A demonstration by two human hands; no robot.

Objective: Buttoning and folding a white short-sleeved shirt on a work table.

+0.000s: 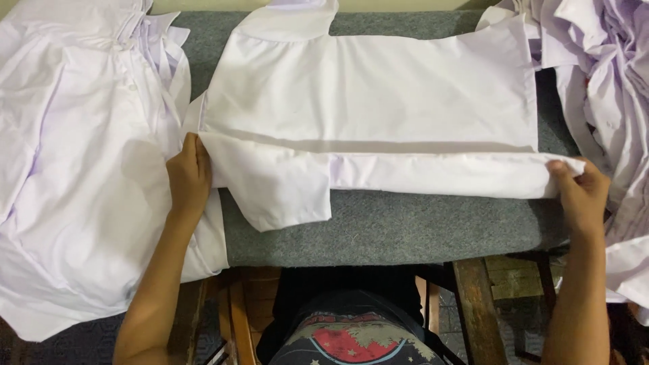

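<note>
The left hand (188,177) pinches the left end of the white shirt (378,94) where its near edge is folded over, thumb on top, fingers tucked under the cloth. The right hand (580,192) pinches the right end of the same folded strip (439,174), thumb over the fabric. The shirt stretches between the two grips, laid flat across the grey padded worktop (392,230), its short sleeve (280,196) hanging toward the near edge just right of the left hand, its collar end at the far left. Left of the left hand lies a stack of white shirts (74,169), draping off the worktop's near side. A crumpled heap of white garments (602,81) sits at far right, beside the right hand.
</note>
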